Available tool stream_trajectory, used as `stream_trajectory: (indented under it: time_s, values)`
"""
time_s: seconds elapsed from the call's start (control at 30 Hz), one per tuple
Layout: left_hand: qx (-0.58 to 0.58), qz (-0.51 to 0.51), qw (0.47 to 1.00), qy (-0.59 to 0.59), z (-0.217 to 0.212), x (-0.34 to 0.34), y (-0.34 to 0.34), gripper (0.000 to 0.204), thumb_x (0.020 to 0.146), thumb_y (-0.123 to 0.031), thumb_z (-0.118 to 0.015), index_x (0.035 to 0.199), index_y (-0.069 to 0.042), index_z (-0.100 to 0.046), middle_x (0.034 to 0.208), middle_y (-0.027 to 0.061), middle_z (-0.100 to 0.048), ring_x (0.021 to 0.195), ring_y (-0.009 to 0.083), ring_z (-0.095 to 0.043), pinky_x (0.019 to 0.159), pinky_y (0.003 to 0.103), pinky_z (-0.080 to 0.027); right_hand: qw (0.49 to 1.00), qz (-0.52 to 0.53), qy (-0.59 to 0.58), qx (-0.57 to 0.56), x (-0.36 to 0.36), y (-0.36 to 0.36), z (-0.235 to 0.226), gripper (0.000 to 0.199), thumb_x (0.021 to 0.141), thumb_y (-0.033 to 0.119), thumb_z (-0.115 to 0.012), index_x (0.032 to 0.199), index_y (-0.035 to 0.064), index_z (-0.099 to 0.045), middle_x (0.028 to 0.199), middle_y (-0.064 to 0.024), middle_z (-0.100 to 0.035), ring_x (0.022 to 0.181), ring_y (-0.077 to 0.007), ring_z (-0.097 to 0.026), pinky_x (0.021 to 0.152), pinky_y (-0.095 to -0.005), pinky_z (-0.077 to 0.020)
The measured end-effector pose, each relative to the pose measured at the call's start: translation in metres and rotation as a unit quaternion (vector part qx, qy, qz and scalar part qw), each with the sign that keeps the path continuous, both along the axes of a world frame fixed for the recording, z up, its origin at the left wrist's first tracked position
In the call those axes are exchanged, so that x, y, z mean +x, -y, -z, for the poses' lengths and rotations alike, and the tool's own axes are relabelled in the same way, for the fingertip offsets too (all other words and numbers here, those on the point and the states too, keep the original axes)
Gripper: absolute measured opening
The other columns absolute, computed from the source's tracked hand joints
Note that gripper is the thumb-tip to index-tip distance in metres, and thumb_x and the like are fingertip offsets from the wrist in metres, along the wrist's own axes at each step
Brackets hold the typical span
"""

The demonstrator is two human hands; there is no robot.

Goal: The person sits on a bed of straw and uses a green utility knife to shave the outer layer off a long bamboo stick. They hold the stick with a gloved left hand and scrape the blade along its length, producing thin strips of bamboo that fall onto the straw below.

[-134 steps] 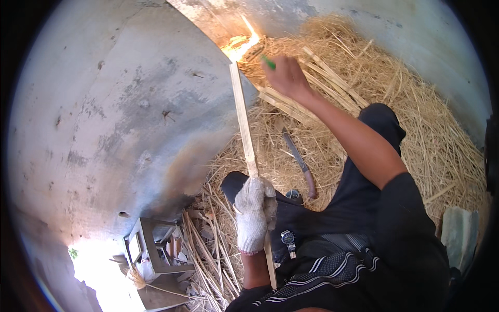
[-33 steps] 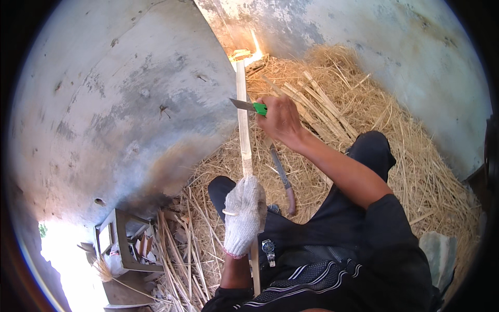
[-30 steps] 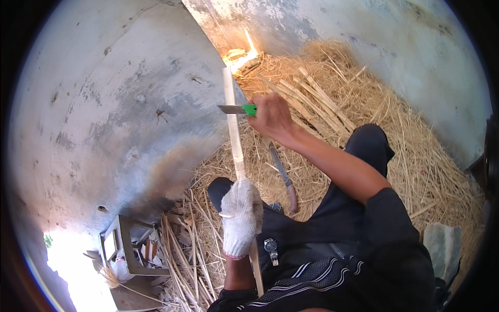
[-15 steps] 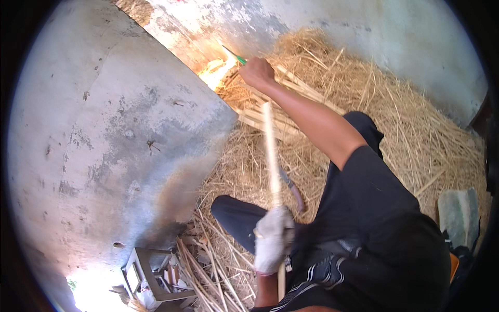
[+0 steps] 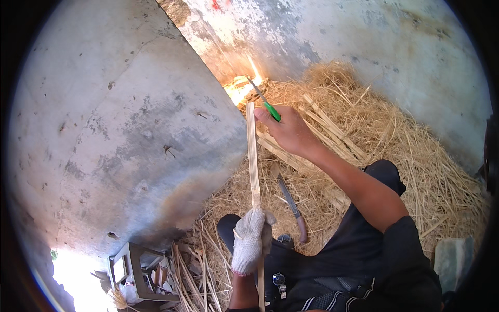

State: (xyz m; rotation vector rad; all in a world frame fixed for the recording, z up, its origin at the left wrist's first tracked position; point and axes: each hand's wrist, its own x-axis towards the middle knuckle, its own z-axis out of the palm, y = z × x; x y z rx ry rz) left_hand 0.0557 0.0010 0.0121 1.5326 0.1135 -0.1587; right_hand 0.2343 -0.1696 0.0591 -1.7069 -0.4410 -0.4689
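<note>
While our gloved left hand [image 5: 249, 242] grips the pale strip [image 5: 253, 156] pointing toward twelve o'clock, our right hand [image 5: 290, 130], clasping the green-handled knife [image 5: 268, 107], is back beside the strip's far end at one o'clock, apparently within working reach again.

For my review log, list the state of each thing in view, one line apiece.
Left hand: gloved, closed around the strip
Right hand: bare, gripping the green-handled knife
Pale strip: held lengthwise, far end free
Green-handled knife: blade exposed, pointing away from the person
Larger knife: unsheathed, lying on the straw
Other strips: loose, lying on the straw
Straw: loose, spread out
</note>
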Motion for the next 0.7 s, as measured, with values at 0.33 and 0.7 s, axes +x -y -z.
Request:
stream_trajectory:
  time_s: [0.33,0.7]
  values:
    - [-0.218,0.069,0.973,-0.021,0.004,-0.002,-0.007,0.051,0.102,-0.049,-0.035,0.100,-0.003,-0.056,0.049,0.0042,-0.047,0.030,0.0117,-0.039,0.028,0.023,-0.032,0.940,-0.218,-0.161,0.206,-0.029,-0.009,-0.014,0.038,0.099,0.027,-0.056,0.066,0.0136,-0.043,0.052,0.0082,-0.034,0.040,-0.0032,-0.027,0.039,-0.0233,-0.0220]
    - [-0.163,-0.024,0.985,0.059,-0.056,0.002,-0.010,0.030,0.100,-0.031,-0.052,0.108,-0.002,-0.057,0.048,0.0042,-0.047,0.028,0.0101,-0.036,0.026,0.023,-0.031,0.962,-0.042,0.246,-0.107,-0.057,-0.035,0.036,0.036,0.092,0.018,-0.060,0.060,0.0041,-0.054,0.049,-0.0140,-0.051,0.041,-0.0279,-0.052,0.042,-0.0397,-0.0362]
